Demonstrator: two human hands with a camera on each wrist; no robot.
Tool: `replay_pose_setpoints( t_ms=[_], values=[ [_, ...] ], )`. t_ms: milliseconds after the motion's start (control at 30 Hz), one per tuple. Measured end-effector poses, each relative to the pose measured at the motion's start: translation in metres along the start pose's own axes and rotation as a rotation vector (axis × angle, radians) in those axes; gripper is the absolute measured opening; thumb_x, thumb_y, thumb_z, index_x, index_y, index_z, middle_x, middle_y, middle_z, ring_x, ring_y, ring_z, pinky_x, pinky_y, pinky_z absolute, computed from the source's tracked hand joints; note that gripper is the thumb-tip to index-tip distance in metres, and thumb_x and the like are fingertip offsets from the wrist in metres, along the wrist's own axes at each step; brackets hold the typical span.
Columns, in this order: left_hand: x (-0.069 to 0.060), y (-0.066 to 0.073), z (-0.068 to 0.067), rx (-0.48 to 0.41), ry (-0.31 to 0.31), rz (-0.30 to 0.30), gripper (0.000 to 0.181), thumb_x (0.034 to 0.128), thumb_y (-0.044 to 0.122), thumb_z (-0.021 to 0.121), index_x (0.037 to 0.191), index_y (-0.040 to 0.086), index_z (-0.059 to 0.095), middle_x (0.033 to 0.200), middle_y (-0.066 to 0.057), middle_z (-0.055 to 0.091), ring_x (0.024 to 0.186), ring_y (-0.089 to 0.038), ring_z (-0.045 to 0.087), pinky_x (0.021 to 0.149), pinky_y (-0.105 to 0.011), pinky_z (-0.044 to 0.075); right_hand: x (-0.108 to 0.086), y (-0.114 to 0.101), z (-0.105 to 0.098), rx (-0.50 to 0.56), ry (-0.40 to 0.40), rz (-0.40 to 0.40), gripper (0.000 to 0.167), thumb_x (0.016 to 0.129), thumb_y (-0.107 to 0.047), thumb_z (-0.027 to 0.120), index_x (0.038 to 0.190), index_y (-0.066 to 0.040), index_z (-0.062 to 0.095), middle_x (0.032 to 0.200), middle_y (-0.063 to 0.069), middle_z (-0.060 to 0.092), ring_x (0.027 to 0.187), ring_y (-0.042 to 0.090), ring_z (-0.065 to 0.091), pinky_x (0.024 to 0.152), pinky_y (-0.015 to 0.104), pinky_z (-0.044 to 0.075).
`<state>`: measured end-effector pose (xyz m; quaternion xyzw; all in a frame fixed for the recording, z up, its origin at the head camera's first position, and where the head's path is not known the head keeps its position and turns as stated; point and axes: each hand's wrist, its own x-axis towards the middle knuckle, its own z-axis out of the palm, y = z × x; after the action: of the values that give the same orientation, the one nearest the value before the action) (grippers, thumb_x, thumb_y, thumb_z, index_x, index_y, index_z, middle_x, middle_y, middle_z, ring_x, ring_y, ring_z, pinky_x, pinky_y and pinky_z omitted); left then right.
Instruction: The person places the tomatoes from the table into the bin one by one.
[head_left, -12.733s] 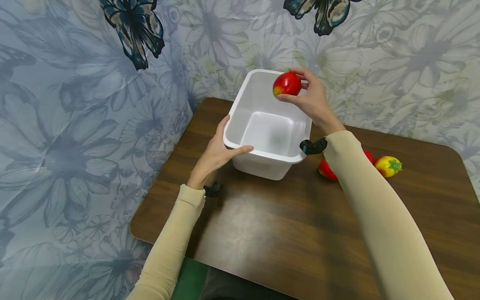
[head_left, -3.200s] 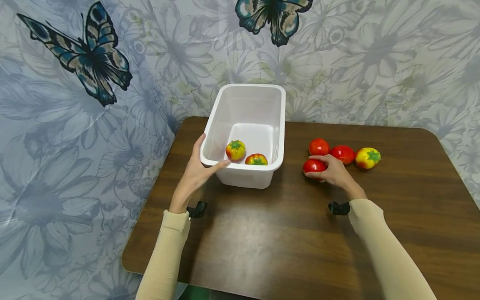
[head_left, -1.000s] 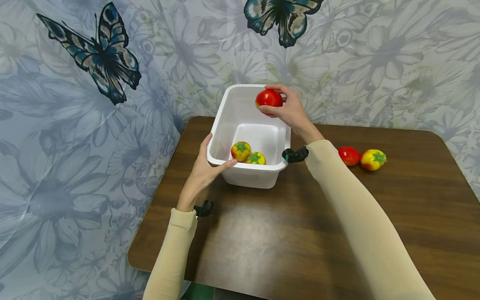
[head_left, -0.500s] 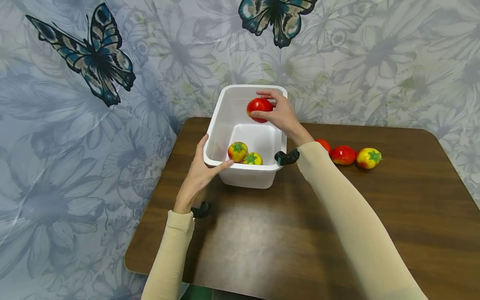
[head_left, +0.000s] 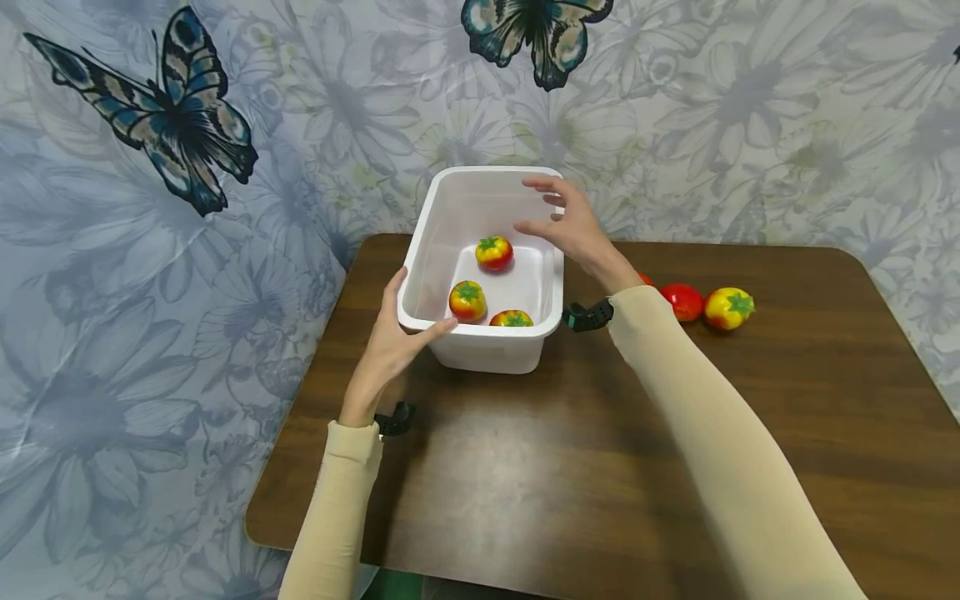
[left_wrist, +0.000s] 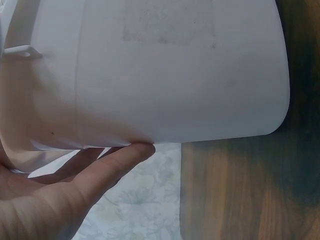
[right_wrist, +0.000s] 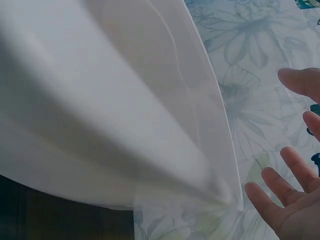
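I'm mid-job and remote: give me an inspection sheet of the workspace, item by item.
Surface: brown wood-grain table, with a bright glare patch toward the near side.
Container: white plastic bin, upright on the table.
Fruit inside: far fruit, near left fruit and near right fruit, the last partly hidden by the rim.
Fruit outside: red fruit and yellow-and-red fruit; a third, mostly behind the right sleeve.
Clutter: nothing seen.
Left hand: holds the bin's near left corner.
Right hand: fingers spread over the bin's right side, holding nothing.
Cables: nothing seen.
Surroundings: floral wall covering with butterflies.
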<state>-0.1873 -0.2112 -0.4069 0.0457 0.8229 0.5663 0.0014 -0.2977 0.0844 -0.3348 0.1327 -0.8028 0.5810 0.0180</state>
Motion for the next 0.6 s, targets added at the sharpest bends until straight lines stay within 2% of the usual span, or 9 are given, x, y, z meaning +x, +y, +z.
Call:
replay_pose_setpoints(
  t_ms=[233, 400, 500, 600],
  values=[
    [0.0, 0.0, -0.002, 0.005, -0.003, -0.012, 0.109, 0.0872, 0.03, 0.087, 0.168, 0.023, 0.014, 0.161, -0.011, 0.036, 0.137, -0.037, 0.045, 0.116, -0.052, 0.039, -0.011, 0.005, -0.023, -0.018, 0.036, -0.006, 0.063, 0.091, -0.01, 0.079, 0.149, -0.006, 0.055, 0.158, 0.012, 0.044, 0.145, 0.035, 0.04, 0.119, 0.052, 0.034],
    [0.0, -0.001, -0.002, -0.002, -0.007, -0.008, 0.108, 0.0875, 0.028, 0.086, 0.168, 0.022, 0.014, 0.161, -0.012, 0.036, 0.138, -0.039, 0.044, 0.116, -0.053, 0.038, -0.028, 0.026, -0.053, -0.008, 0.077, 0.007, 0.062, 0.092, -0.012, 0.079, 0.149, -0.007, 0.054, 0.158, 0.01, 0.045, 0.145, 0.033, 0.04, 0.118, 0.054, 0.034],
    [0.001, -0.001, -0.001, -0.018, -0.011, 0.004, 0.108, 0.0873, 0.026, 0.086, 0.167, 0.02, 0.015, 0.161, -0.012, 0.036, 0.139, -0.042, 0.043, 0.116, -0.053, 0.038, -0.041, 0.042, -0.077, -0.033, 0.105, 0.048, 0.064, 0.093, -0.016, 0.079, 0.151, -0.011, 0.053, 0.159, 0.01, 0.044, 0.146, 0.033, 0.038, 0.119, 0.054, 0.033],
    [0.0, -0.001, -0.001, -0.021, -0.008, 0.007, 0.107, 0.0874, 0.025, 0.086, 0.167, 0.02, 0.015, 0.161, -0.012, 0.035, 0.14, -0.043, 0.042, 0.116, -0.053, 0.038, -0.054, 0.061, -0.102, -0.088, 0.121, 0.125, 0.066, 0.095, -0.02, 0.079, 0.154, -0.014, 0.051, 0.162, 0.01, 0.04, 0.15, 0.035, 0.035, 0.12, 0.054, 0.032]
  ],
)
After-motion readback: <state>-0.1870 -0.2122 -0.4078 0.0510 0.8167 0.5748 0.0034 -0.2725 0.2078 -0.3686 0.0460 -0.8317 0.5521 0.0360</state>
